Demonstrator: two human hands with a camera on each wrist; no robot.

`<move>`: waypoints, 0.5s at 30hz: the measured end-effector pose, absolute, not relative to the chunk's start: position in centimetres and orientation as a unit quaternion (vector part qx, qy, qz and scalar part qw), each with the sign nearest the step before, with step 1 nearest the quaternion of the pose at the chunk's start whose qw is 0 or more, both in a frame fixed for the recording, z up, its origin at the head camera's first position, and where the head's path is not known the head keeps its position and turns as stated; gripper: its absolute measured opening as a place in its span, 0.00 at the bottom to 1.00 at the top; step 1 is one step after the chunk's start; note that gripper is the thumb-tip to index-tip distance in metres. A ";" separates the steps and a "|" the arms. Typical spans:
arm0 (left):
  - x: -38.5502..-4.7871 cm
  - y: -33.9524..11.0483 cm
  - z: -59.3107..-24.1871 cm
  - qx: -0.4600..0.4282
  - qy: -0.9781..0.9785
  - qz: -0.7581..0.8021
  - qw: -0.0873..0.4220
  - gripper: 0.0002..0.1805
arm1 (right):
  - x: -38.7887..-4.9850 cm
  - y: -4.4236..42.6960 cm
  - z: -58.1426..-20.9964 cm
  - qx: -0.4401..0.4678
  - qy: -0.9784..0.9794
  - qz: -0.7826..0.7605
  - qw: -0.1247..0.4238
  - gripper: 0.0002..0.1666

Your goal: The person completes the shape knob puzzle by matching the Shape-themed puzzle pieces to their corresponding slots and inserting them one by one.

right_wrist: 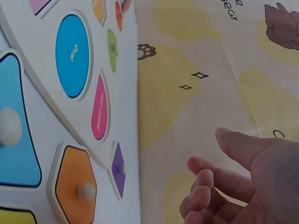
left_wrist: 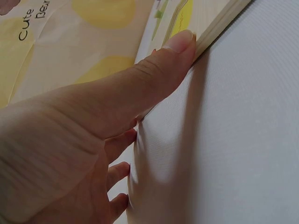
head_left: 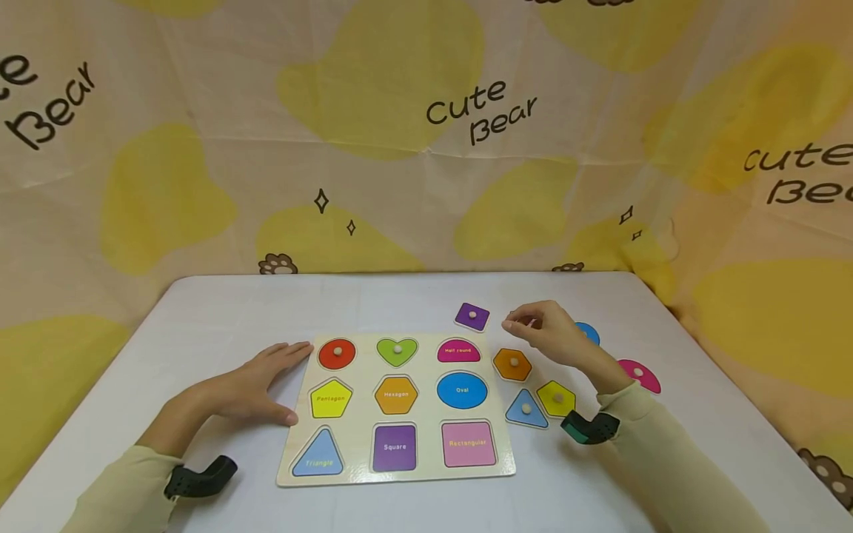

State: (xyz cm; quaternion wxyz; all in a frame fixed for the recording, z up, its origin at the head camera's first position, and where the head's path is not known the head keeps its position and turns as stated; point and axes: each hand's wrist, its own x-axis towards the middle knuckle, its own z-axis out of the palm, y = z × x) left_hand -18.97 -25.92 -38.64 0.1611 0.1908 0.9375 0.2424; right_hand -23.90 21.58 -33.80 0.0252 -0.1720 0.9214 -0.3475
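A wooden shape puzzle board (head_left: pixel 426 466) lies flat on the table. The red circle piece (head_left: pixel 337 354) and the green heart piece (head_left: pixel 397 351) sit in its top row; the other recesses show printed shapes. My left hand (head_left: pixel 246 386) touches the board's left edge with spread fingers, and its thumb (left_wrist: pixel 180 44) meets the rim. Over the table at the back right, my right hand (head_left: pixel 549 333) hovers with loosely bent fingers, thumb and index apart, holding nothing. Just left of it lies the purple square piece (head_left: pixel 472 316); the orange hexagon piece (head_left: pixel 512 364) is nearer the board.
Right of the board lie the blue triangle piece (head_left: pixel 526 409) and yellow pentagon piece (head_left: pixel 556 399). A blue piece (head_left: pixel 588 332), partly hidden by the right hand, and a magenta half-round piece (head_left: pixel 641 376) lie farther right. A printed cloth (head_left: pixel 400 148) hangs behind the table.
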 end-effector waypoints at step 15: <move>-19.0 -25.9 -38.6 0.186 0.937 0.246 0.165 0.63 | -23.5 26.6 -33.2 -0.136 0.930 -0.342 0.013 0.20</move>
